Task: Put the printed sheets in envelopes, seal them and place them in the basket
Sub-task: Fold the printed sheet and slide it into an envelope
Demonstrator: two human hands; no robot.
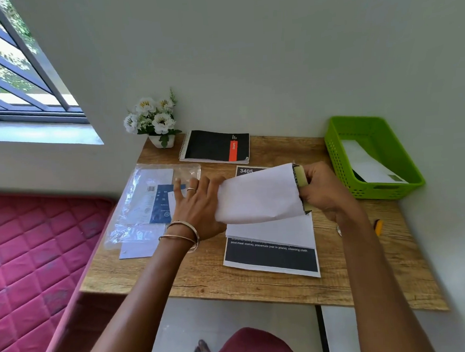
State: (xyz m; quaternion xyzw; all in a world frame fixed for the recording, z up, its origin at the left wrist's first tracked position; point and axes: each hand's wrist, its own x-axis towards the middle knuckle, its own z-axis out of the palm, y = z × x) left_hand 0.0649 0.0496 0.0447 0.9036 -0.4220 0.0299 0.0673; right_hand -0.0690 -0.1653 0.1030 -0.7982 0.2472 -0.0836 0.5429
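**Hands bending a printed sheet; one envelope already in the basket**

The left hand point(200, 202) lies with fingers spread and fairly straight against the left end of a curled sheet point(257, 196), while the right hand point(322, 189) pinches its right end, fingers curled round the edge. The sheet hangs just above the stack of printed sheets point(271, 252) near the middle of the table point(205, 281). At the back right corner, the green basket point(339, 153) holds what looks like one white envelope point(366, 165), so at least one round seems done. A plastic pack of envelopes point(146, 203) waits at the left edge. This sheet appears not yet folded flat; inserting, sealing and the remaining stack are left.
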